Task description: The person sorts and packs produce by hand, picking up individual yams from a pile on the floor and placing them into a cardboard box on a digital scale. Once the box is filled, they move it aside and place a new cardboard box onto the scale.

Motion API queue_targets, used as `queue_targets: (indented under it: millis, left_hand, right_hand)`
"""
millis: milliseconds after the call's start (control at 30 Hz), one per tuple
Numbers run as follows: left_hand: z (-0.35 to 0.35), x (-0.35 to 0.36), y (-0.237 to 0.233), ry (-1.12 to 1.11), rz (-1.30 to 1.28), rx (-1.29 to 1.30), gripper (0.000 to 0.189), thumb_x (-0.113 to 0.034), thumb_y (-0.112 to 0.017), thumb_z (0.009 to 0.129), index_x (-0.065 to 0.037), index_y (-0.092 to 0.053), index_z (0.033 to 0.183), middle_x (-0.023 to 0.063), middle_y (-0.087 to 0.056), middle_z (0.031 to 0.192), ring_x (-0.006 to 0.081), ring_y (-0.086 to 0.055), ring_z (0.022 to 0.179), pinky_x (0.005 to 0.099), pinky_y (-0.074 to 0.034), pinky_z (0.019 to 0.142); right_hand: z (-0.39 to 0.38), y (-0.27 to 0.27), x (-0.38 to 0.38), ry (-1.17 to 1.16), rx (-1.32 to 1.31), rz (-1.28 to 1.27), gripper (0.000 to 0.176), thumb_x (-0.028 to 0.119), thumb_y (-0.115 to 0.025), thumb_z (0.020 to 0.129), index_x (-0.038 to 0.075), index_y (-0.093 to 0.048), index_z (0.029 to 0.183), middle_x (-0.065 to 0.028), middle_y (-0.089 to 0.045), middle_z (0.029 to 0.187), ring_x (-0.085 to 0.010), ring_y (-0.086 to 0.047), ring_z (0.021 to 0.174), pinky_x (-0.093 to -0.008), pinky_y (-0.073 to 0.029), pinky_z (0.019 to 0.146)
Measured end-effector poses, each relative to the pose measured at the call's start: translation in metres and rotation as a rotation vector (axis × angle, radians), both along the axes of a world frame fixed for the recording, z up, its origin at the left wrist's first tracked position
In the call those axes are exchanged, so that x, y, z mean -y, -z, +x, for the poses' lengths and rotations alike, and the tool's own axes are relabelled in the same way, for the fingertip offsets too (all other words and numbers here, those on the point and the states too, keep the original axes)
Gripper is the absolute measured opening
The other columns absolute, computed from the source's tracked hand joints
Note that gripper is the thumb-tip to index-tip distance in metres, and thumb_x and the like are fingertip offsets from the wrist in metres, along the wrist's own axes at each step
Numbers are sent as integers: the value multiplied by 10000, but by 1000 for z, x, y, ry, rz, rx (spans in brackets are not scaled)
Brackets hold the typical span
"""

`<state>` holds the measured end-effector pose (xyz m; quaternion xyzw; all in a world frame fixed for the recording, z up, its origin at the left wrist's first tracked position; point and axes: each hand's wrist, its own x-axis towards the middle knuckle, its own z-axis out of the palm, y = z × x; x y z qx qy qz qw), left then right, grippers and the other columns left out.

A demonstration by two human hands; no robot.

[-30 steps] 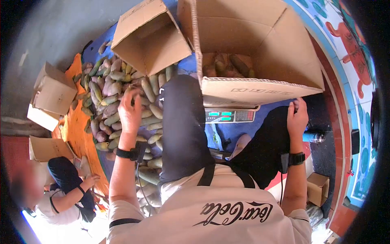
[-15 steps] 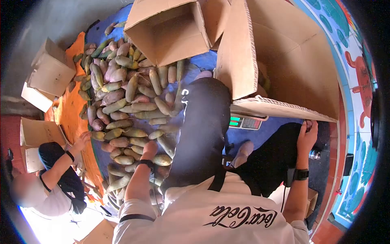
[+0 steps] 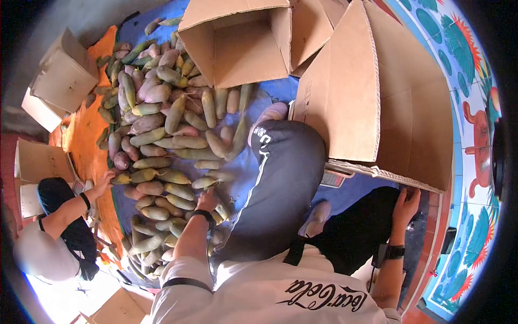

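My left hand (image 3: 206,202), its fingers apart, reaches down among the long green and pinkish radishes (image 3: 181,191) at the near right part of the pile. Its fingertips touch or nearly touch a radish; the hand appears to hold nothing. At the right, my right hand (image 3: 404,209) has its fingers curled at the near edge of a large open cardboard box (image 3: 345,108). The fingertips are partly hidden there. My bent leg in dark trousers lies between the pile and this box. A scale (image 3: 332,179) shows partly beneath the box's near edge.
Another open cardboard box (image 3: 248,48) lies on its side behind the pile. A blue sheet (image 3: 253,178) and an orange sheet (image 3: 81,143) cover the floor. At the left another person's hand (image 3: 102,183) reaches toward the radishes, with cardboard boxes (image 3: 65,73) beyond. A painted tiled wall (image 3: 467,140) borders the right.
My left hand has shifted slightly right over the radishes. The scale's lit green display is now hidden. My right hand appears lower in view, still at the box's edge. The camera view has shifted.
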<state>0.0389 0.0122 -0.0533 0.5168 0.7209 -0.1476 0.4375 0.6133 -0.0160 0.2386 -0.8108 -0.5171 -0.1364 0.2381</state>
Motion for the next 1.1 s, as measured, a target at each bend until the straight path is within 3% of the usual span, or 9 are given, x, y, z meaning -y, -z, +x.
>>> queue_targets:
  millis: [133, 267, 367, 500, 600, 700, 800, 833, 1100]
  left_hand:
    - [3, -16, -4, 29, -23, 62, 643, -350, -595, 770, -190, -378, 1355, 298, -427, 1252, 424, -418, 1192, 465, -361, 997]
    - [-11, -9, 71, 65, -40, -19, 607, -320, -618, 751, -175, -442, 1314, 274, -377, 1303, 397, -418, 1197, 404, -376, 1001]
    - [7, -23, -4, -102, -33, -56, 566, -304, -656, 718, -159, -513, 1247, 264, -375, 1297, 372, -442, 1182, 381, -402, 979]
    - [-10, -3, 40, 20, 43, -32, 557, -297, -699, 678, -146, -556, 1195, 233, -393, 1279, 356, -466, 1160, 385, -429, 951]
    - [-4, -5, 8, -94, 6, -85, 560, -332, -737, 633, -139, -598, 1140, 210, -511, 1204, 337, -543, 1081, 386, -465, 903]
    - [-8, -11, -10, 29, -97, -8, 518, -388, -748, 591, -74, -661, 994, 187, -661, 948, 299, -639, 918, 388, -506, 816]
    - [-7, -5, -12, 158, -62, 137, 495, -377, -756, 603, -16, -643, 924, 183, -652, 943, 294, -632, 901, 392, -496, 776]
    - [-4, 5, -15, 141, 93, 212, 541, -364, -751, 620, 4, -589, 981, 182, -647, 949, 323, -623, 910, 405, -496, 782]
    - [12, 7, -80, 316, 151, 52, 477, -314, -701, 694, -47, -500, 1035, 176, -646, 935, 345, -625, 916, 431, -495, 782]
  right_hand:
    - [-5, -3, -1, 33, 77, -21, 303, 93, -559, 858, -38, -496, 1123, -193, -600, 977, -302, -603, 886, -368, -467, 781]
    - [-7, -6, 1, 24, -7, -40, 346, 83, -544, 865, -56, -461, 1171, -234, -570, 1067, -339, -582, 970, -377, -451, 830]
    - [-10, -8, 0, -15, -43, -37, 376, 87, -536, 874, -68, -436, 1201, -253, -552, 1101, -347, -575, 987, -377, -445, 846]
    - [-15, -12, -1, -51, 62, -47, 373, 84, -530, 882, -73, -426, 1204, -248, -558, 1094, -342, -580, 972, -366, -448, 849]
    - [-14, -9, 1, -5, 2, -46, 347, 82, -528, 885, -70, -438, 1184, -235, -576, 1068, -319, -594, 952, -349, -454, 834]
    - [-19, -13, -1, -32, -108, -23, 311, 79, -528, 885, -65, -460, 1152, -214, -595, 1016, -281, -607, 920, -337, -460, 811]
    - [-12, -3, -1, -54, -152, 63, 285, 66, -528, 880, -55, -474, 1133, -188, -602, 970, -249, -608, 870, -331, -466, 773]
    - [-14, -5, -1, -52, -156, 73, 285, 66, -528, 880, -55, -474, 1133, -188, -602, 970, -249, -608, 870, -331, -466, 773]
    - [-15, -4, -1, -30, -153, 27, 251, 71, -530, 870, -30, -495, 1098, -154, -594, 908, -255, -589, 793, -333, -465, 734]
